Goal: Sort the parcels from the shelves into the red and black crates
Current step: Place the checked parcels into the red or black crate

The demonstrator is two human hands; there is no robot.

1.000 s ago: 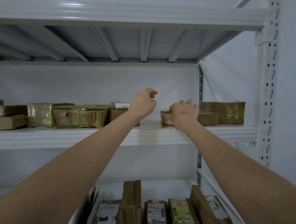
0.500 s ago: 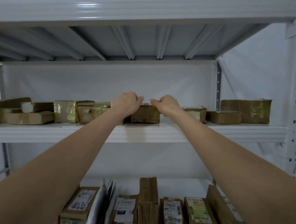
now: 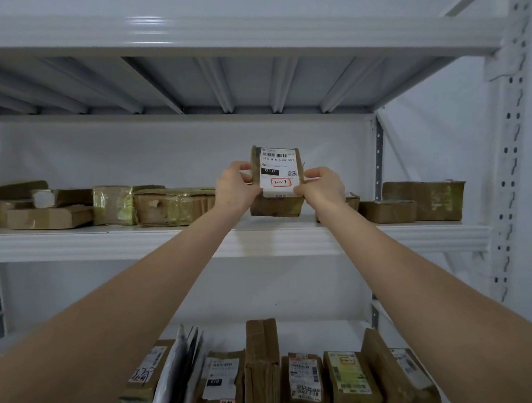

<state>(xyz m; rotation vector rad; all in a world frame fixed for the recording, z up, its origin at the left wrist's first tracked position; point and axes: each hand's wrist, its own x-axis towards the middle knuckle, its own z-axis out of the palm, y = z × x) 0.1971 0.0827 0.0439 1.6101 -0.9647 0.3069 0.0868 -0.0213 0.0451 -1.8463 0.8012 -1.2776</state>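
Cardboard parcels (image 3: pixel 304 380) stand on edge on the lower shelf, nearest the camera. Above them, the left hand (image 3: pixel 235 188) and right hand (image 3: pixel 322 189) pinch 1 small parcel (image 3: pixel 277 206) by its 2 side edges, fingers curled round it. It is tilted so its label (image 3: pixel 278 169) faces the camera, over the middle shelf (image 3: pixel 287 237). Held only at the edges, it could slip onto the row below, or clip the taped parcels (image 3: pixel 170 205) beside it. Neither crate is in view.

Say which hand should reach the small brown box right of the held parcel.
Right, probably: the right hand grips the held parcel by its right edge, nearest the small brown box; the left hand grips the far, left edge.
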